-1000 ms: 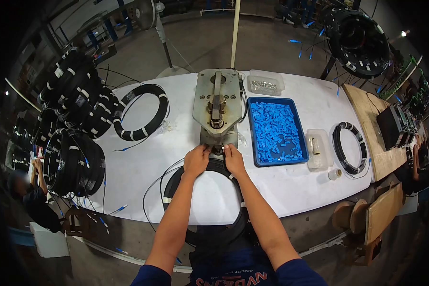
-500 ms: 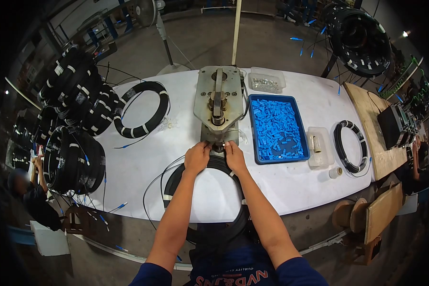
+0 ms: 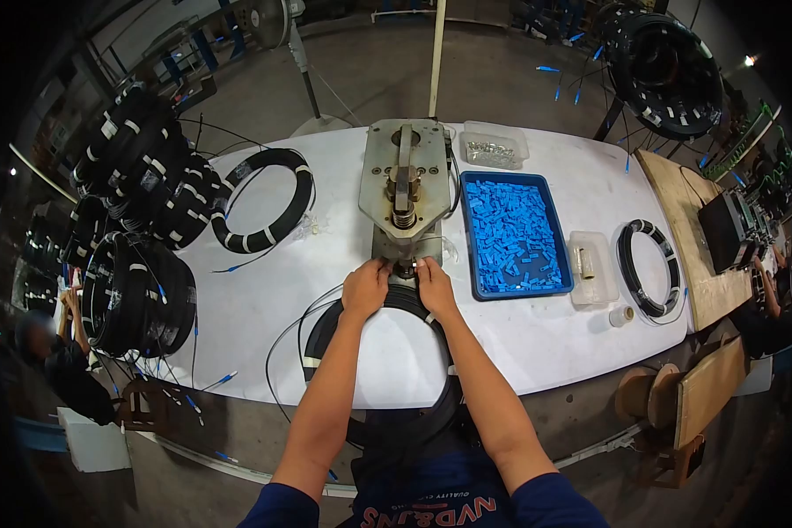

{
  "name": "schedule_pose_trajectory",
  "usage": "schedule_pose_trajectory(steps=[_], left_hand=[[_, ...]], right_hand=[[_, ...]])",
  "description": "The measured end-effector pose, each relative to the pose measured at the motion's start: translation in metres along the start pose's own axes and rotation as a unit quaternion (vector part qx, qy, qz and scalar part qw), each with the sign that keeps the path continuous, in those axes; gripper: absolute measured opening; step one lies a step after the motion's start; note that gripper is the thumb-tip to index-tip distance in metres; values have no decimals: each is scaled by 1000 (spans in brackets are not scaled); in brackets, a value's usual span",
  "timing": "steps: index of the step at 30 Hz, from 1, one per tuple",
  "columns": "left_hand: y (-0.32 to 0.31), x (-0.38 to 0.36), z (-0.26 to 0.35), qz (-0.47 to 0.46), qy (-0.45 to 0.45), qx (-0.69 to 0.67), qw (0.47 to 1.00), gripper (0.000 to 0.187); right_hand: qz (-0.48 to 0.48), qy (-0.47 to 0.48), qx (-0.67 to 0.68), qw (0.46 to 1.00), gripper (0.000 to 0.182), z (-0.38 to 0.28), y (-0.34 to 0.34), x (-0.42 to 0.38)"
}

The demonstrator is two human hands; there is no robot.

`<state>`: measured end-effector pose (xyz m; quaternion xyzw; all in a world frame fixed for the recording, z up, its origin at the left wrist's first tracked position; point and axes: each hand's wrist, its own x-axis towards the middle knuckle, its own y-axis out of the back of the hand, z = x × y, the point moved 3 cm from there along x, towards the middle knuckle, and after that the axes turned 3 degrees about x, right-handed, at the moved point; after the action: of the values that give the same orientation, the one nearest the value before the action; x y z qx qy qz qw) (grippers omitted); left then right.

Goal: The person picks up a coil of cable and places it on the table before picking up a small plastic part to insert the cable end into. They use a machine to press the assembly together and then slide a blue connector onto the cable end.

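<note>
A metal bench press [image 3: 405, 180] stands in front of me, and both hands meet at its base. My left hand [image 3: 365, 286] is closed in a pinch at the left of the press's lower tool. Closed in the same way, my right hand [image 3: 435, 287] is at the right, with a small pale bit at its fingertips. What either hand grips is too small and hidden to name. Under my wrists a coil of black cable [image 3: 321, 339], bound with white tape, hangs over the table edge. Loose cable loops out to its left.
Right of the press are a blue tray [image 3: 480, 286] of small blue connector parts, a clear box [image 3: 495, 145] of small parts, another clear box [image 3: 594, 273] and a cable coil [image 3: 649, 268]. Stacked coils [image 3: 141, 295] and a single coil [image 3: 262, 201] lie left. Other people work at both sides.
</note>
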<state>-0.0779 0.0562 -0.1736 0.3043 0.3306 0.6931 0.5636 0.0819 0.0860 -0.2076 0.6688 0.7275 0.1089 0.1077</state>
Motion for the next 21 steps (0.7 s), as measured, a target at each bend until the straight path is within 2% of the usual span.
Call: schedule_pose_trajectory(steps=[4, 21], left_hand=[[0, 1, 0, 3, -2, -1, 1000, 29], [-3, 2, -3, 2, 6, 3, 1000, 27]], right_hand=[[-24, -30, -5, 999, 36, 2, 1, 1], [-14, -23, -1, 1000, 36, 3, 0, 1]])
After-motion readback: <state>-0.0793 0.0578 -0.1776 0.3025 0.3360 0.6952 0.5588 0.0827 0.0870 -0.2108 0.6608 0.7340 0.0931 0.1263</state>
